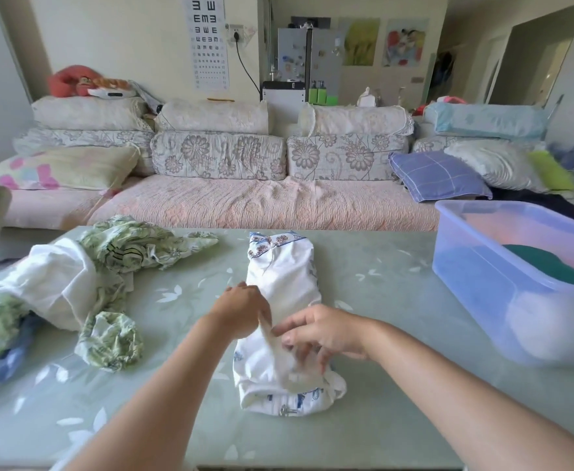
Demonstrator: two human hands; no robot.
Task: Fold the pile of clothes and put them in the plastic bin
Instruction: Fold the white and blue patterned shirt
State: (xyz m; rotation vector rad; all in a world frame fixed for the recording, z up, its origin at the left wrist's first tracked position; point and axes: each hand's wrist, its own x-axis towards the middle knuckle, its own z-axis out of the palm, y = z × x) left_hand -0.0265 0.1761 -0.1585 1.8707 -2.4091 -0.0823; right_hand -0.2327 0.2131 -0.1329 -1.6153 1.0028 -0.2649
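- Head view: a white printed garment (pixel 283 300) lies at the middle of the table (pixel 387 294), already folded lengthwise into a narrow strip that runs away from the person.
- The left hand (pixel 244 311) is curled at the strip's left edge and seems to pinch a fold of it.
- The right hand (pixel 326 334) rests on the cloth with bent, blurred fingers; I cannot tell whether it grips or only presses.
- Step in hand, as I judge it: finishing this garment's fold. The next move calls for doubling the strip end over end into a compact packet.
- The unfolded pile (pixel 74 294) sits to the left, apart from the strip, with several pieces left to fold.
- The plastic bin (pixel 482 283) stands at the right, with something dark green (pixel 547 266) already inside.
- Bare tabletop lies between strip and bin, so the carry looks unobstructed; the bin's near wall must be cleared.
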